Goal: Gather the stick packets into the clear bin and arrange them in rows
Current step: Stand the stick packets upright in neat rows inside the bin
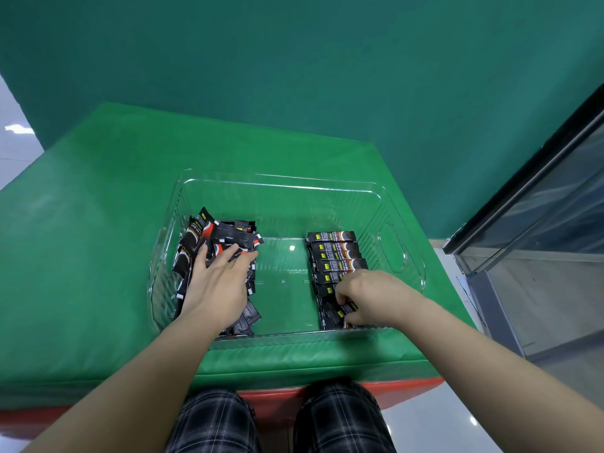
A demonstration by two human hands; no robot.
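Note:
A clear plastic bin [287, 188] stands on the green-covered table. Inside, at its left, lies a loose heap of black stick packets [225, 237]. My left hand [219, 282] rests flat on top of this heap with the fingers stretched out. Along the bin's right side, several packets form a neat row [336, 253], one behind another. My right hand [366, 295] is at the near end of that row, with curled fingers pinching a black packet [336, 313] there.
The green table cover [98, 223] spreads wide to the left of the bin. A red table edge [408, 387] runs along the front. A glass panel with a dark frame [539, 207] stands at the right. My knees in plaid trousers [340, 416] are below.

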